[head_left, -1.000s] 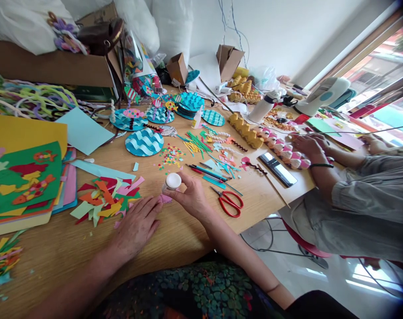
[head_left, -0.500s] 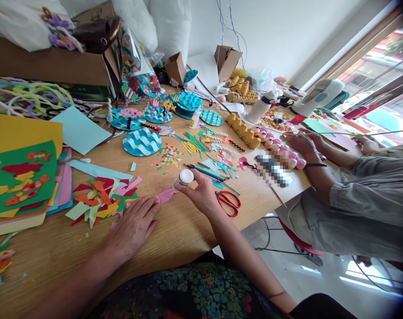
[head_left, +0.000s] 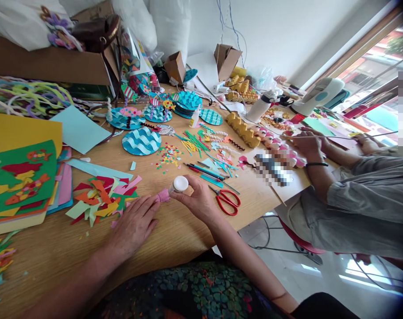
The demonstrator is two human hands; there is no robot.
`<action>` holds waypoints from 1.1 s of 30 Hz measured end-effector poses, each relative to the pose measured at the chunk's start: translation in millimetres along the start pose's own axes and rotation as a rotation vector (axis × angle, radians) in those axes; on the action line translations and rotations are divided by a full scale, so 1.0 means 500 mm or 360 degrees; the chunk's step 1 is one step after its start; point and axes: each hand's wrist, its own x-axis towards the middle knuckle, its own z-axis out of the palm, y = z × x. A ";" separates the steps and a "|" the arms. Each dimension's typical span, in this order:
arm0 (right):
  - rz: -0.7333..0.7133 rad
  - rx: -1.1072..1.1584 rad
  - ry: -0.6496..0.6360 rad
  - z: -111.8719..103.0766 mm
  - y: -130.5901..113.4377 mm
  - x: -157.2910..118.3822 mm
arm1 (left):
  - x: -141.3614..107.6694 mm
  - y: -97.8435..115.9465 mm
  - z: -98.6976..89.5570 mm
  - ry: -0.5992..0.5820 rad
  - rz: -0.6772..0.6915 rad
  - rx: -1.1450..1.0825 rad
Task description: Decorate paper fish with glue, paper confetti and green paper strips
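My left hand lies flat on the table, fingers stretched out and together. Its fingertips rest on the edge of a pink paper piece, most of which shows beyond them. In my right hand is a small white glue bottle, gripped between thumb and fingers, its round white end facing up. The bottle's lower end is hidden; it is right at the pink paper, and I cannot tell if it touches. Red-handled scissors lie just right of my right hand. Colored paper scraps are heaped beyond my left hand.
Pencils, paper confetti and blue wavy discs lie further back. Another glue bottle stands behind them. Stacked colored sheets are at left. At right a co-worker's hands are near painted egg-carton strips.
My right hand has moved slightly left with the glue bottle, closer to my left hand along the pink paper. My left hand has stayed in place.
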 end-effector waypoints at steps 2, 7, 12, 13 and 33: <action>-0.0027 0.0009 -0.0020 0.000 -0.004 -0.001 | 0.000 0.000 0.001 -0.0017 -0.0010 -0.0010; -0.0012 0.0002 -0.0048 0.008 -0.008 -0.001 | -0.002 -0.002 0.002 -0.0040 -0.0038 -0.0031; -0.0052 0.0108 -0.0052 0.028 -0.006 0.009 | -0.002 -0.001 0.002 -0.0033 -0.0043 -0.0057; -0.0037 0.0105 -0.0053 0.031 -0.006 0.013 | -0.002 0.000 0.002 -0.0034 -0.0051 -0.0067; -0.0015 0.0039 -0.0112 0.031 -0.015 0.017 | 0.000 0.001 0.000 -0.0037 -0.0082 -0.0115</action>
